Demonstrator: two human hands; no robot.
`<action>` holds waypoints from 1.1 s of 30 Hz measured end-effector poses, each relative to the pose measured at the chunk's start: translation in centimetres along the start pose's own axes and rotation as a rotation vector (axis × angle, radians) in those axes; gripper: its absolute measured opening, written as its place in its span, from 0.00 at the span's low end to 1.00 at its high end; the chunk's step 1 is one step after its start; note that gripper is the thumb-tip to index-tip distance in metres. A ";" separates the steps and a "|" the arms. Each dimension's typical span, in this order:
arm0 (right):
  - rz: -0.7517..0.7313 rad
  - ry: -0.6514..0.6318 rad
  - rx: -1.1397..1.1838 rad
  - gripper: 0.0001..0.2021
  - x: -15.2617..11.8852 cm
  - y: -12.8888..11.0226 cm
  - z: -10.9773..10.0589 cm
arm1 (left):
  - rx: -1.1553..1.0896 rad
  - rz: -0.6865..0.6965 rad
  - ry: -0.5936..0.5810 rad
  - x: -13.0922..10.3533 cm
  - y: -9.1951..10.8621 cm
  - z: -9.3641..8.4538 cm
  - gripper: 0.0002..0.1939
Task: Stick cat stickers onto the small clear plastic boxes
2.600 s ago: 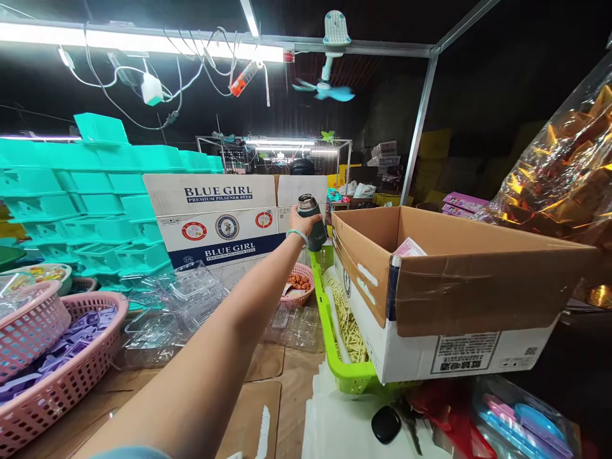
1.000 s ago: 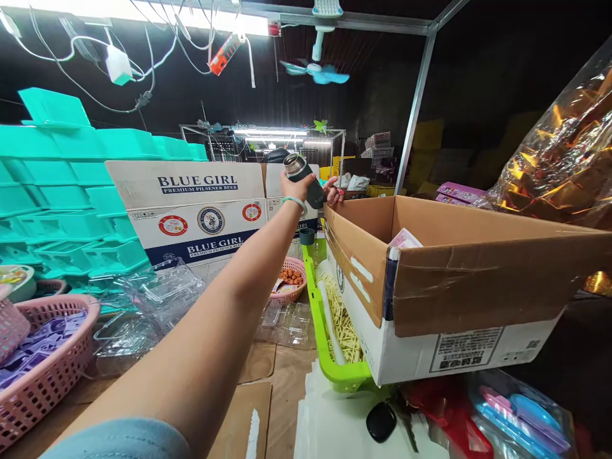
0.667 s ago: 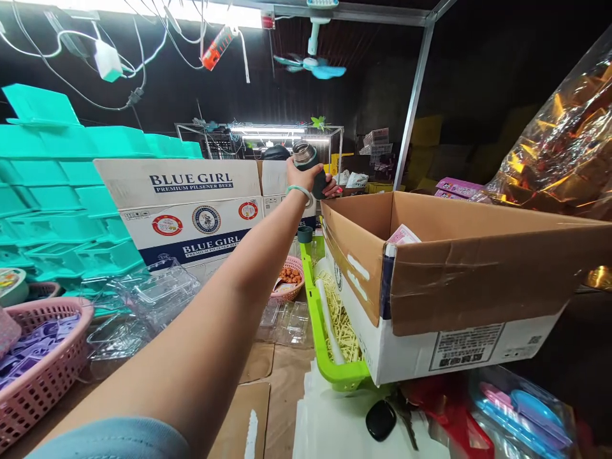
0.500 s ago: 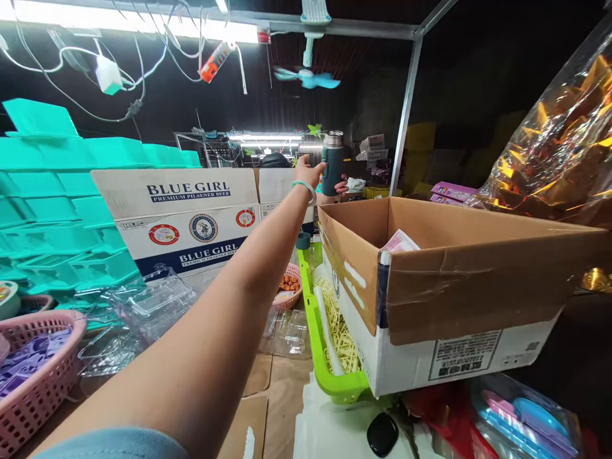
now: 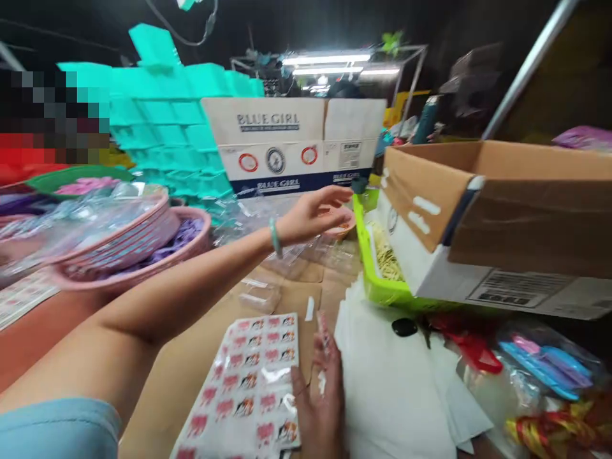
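Note:
My left hand, a green bangle on its wrist, is raised with fingers apart, holding nothing, near a dark cap on the rim of the green tray. Low in the middle, my right hand is blurred, its fingers partly bent around something small and pinkish that I cannot make out. Beside its thumb lies a sticker sheet with pink and orange prints. The dark bottle stands at the back, behind the open cardboard box.
Pink baskets with purple pieces stand at the left. Behind are stacked turquoise trays and a BLUE GIRL carton. Clear plastic trays lie mid-table. White sheets and a black oval object lie at the right.
The view has swung down and left. My left hand has let go of the bottle and drawn back. My right hand has left the bottle and is now low beside the sticker sheet.

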State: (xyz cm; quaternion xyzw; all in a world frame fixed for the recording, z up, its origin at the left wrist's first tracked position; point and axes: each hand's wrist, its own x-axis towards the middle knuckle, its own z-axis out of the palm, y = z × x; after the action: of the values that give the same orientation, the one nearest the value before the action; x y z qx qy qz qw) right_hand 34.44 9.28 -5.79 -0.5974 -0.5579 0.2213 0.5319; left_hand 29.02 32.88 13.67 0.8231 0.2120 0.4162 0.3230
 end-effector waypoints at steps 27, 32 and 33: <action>-0.124 -0.060 0.096 0.12 -0.3 -6.6 6.7 | -0.001 -0.640 0.468 -34.4 -3.7 -12.0 0.26; 0.262 -0.026 0.522 0.10 -0.1 -8.1 5.2 | -0.690 -0.879 0.246 -34.7 2.1 -5.7 0.27; 0.292 -0.023 0.562 0.10 -0.1 -8.2 5.0 | -0.751 -0.909 0.245 -34.5 2.5 -4.6 0.28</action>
State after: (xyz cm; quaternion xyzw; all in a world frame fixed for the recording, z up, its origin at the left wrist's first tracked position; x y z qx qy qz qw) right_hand 26.61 9.59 -0.25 -0.4983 -0.3892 0.4476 0.6324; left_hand 6.03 11.49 -1.45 0.4257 0.4166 0.3746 0.7105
